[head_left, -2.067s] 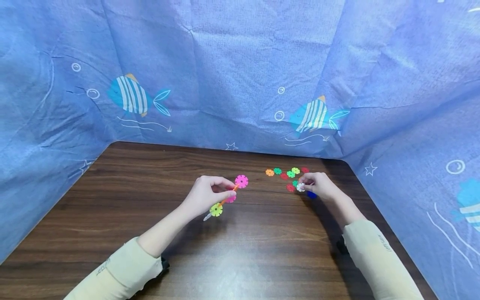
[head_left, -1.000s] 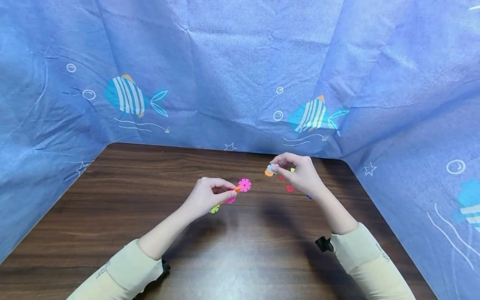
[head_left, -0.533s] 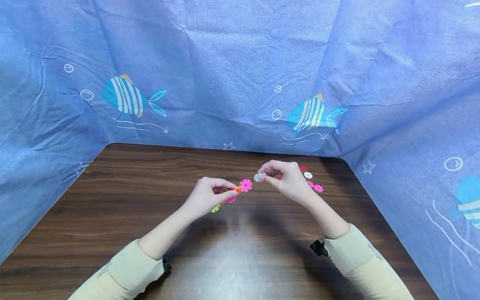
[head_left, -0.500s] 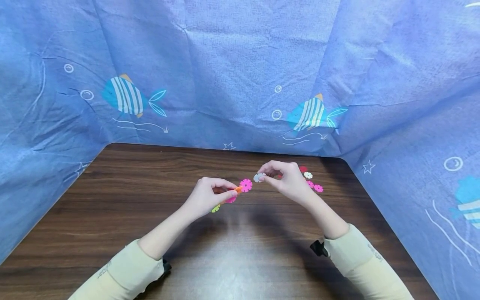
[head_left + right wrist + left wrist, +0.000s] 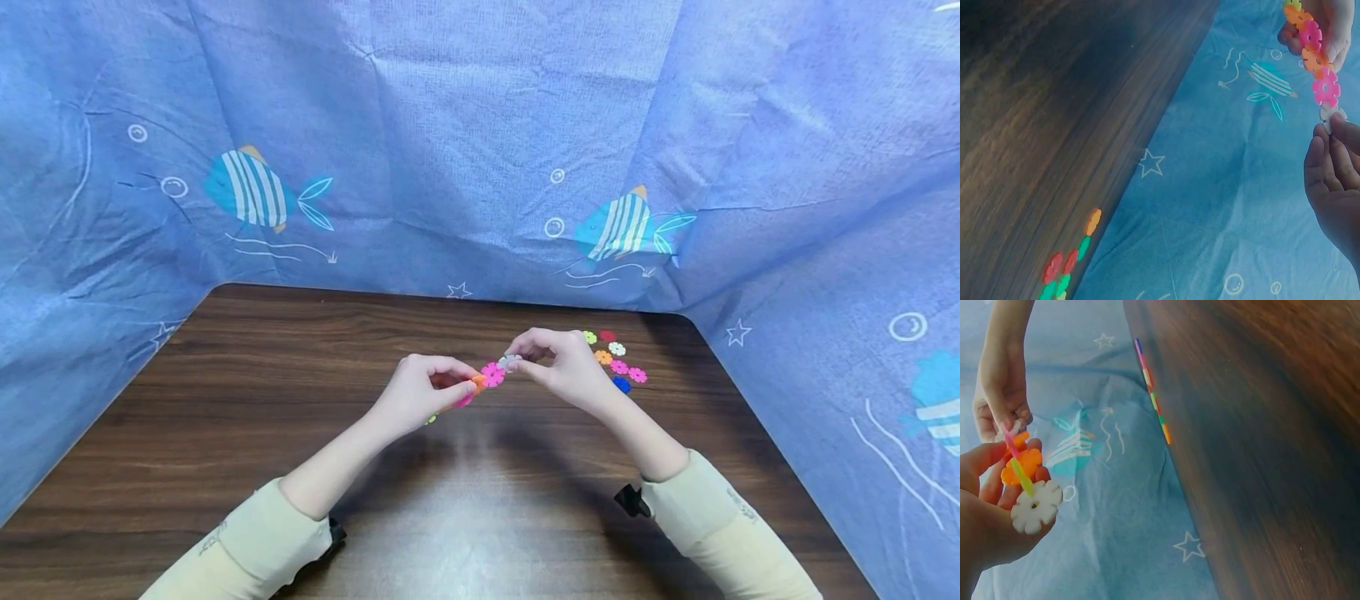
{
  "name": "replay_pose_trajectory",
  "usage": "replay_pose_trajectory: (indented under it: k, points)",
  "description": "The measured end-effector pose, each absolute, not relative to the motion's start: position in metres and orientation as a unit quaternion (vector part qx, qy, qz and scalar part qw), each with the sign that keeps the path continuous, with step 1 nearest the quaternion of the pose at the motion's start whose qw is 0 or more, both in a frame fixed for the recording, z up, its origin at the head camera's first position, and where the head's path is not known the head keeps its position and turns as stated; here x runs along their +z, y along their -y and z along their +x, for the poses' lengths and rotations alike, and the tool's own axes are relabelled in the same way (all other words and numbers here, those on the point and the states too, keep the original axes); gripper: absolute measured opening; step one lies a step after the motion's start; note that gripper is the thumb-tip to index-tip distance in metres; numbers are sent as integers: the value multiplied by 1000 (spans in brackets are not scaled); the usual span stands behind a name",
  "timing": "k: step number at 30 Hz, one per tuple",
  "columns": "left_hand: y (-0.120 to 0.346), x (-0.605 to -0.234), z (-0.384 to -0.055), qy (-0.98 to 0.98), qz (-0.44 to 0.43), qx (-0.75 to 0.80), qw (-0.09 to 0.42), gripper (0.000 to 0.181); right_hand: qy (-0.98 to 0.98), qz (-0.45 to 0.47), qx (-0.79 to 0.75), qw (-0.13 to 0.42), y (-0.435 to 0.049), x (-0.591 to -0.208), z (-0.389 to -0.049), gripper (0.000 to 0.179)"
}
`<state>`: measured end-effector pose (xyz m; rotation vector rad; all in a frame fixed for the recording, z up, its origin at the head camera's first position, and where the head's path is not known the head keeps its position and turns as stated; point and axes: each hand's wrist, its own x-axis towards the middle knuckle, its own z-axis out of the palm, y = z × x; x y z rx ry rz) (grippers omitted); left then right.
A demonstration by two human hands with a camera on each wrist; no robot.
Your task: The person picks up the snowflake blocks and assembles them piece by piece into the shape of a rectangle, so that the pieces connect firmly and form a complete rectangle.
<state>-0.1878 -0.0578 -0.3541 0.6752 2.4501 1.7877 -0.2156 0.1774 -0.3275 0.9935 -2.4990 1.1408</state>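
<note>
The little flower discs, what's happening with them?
A person's left hand pinches a chain of flower-shaped discs, and the right hand holds a white disc against the pink disc at the chain's end. Whether those two are locked together, I can't tell. More discs lie toward the right on the table.

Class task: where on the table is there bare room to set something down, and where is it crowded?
Bare: the table left of the left hand, to the blue curtain, and the front middle between the sleeves. Crowded: the back right, where loose discs lie beyond the right hand.
</note>
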Motion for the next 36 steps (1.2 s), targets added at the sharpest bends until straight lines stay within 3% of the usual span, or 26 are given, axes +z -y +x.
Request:
replay_pose_trajectory:
  k: [13, 36]
  points:
    - [54, -365, -189, -810, 237, 532, -72, 7, 853, 325, 393, 112, -171, -332, -210, 10]
    - [54, -364, -184, -807, 276, 508, -120, 8, 856, 321, 390, 112, -166, -330, -199, 8]
